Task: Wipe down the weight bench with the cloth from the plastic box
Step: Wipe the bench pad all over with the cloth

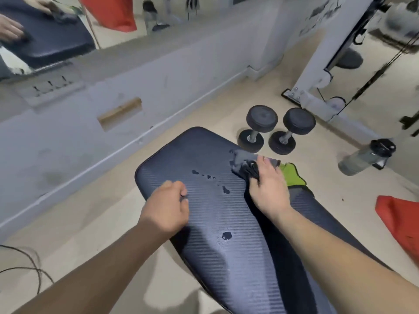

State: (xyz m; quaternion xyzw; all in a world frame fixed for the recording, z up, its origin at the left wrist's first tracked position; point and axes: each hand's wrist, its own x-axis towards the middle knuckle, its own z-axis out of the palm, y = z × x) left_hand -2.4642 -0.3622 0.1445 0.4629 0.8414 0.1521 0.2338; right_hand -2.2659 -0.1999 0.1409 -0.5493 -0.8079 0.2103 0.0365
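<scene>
Head view: the dark ribbed padded weight bench [226,211] runs from eleven o'clock down to five. The right hand [267,184] is clamped around the crumpled grey cloth [243,158], pressing it on the pad's right edge, about one o'clock from centre. The left hand [167,207] sits at the pad's left edge at nine, fingers curled in a loose fist, nothing in it that I can see. Dark wet spots [225,190] lie at seven o'clock from the cloth, strung along the pad's length. The right hand is nearer, so the sweep likely pulls toward the body.
</scene>
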